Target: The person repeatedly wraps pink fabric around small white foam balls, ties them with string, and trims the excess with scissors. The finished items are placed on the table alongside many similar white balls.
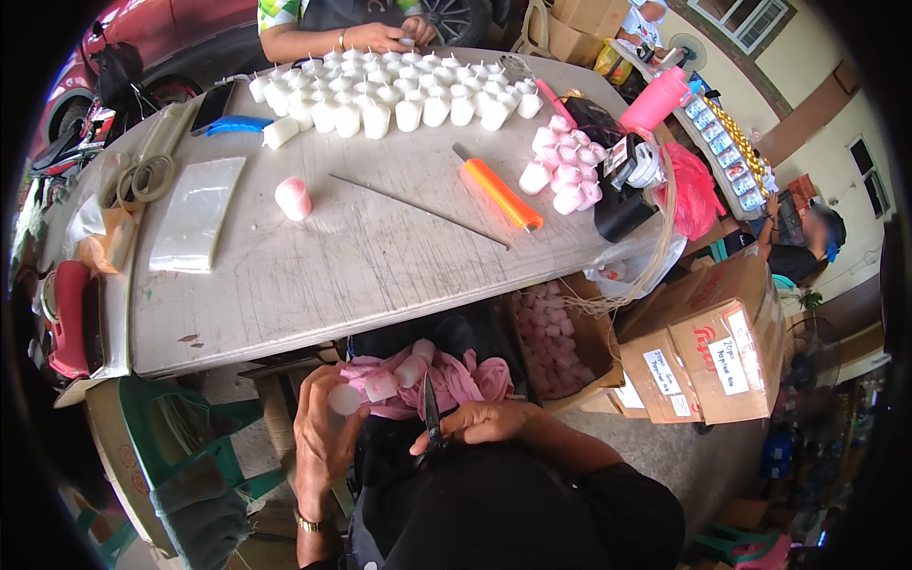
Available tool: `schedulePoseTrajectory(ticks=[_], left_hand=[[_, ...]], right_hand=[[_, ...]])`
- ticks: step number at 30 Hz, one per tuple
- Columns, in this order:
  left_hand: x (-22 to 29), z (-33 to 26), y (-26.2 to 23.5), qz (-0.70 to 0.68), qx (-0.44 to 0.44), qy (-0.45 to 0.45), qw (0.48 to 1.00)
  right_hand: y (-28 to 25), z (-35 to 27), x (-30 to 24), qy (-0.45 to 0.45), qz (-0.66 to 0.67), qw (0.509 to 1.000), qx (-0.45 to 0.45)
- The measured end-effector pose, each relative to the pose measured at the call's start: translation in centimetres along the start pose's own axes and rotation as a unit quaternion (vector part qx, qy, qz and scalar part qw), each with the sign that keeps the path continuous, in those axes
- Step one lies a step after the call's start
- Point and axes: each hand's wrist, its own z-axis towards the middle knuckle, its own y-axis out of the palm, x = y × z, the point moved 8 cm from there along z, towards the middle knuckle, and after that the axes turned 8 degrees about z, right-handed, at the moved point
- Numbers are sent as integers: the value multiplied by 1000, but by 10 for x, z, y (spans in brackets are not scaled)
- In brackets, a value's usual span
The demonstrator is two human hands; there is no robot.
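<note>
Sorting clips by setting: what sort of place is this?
Probably an informal outdoor candle-packing workshop: rows of white candles on a worn table, stacked cardboard boxes, and a red car parked beside it.

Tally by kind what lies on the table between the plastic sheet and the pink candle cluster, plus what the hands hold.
Pink candle: 1
Thin metal rod: 1
Orange utility knife: 1
White candle, in left hand: 1
Scissors, in right hand: 1
Total: 5
</note>
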Motion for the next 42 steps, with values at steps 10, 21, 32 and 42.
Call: schedulePoseTrajectory(ticks=[10, 21, 32, 42], left_hand=[[-57, -79, 17, 88, -372, -119, 916], [-31, -36, 24, -332, -323, -181, 868], [8, 41, 20, -492, -233, -58, 836], [-7, 47, 70, -694, -236, -125, 668]], right_hand=[[-10, 15, 16, 41, -51, 990, -126], [-24, 1, 12, 59, -11, 998, 13], [-33, -28, -12, -7, -22, 987, 161], [-28, -31, -20, -48, -75, 956, 281]])
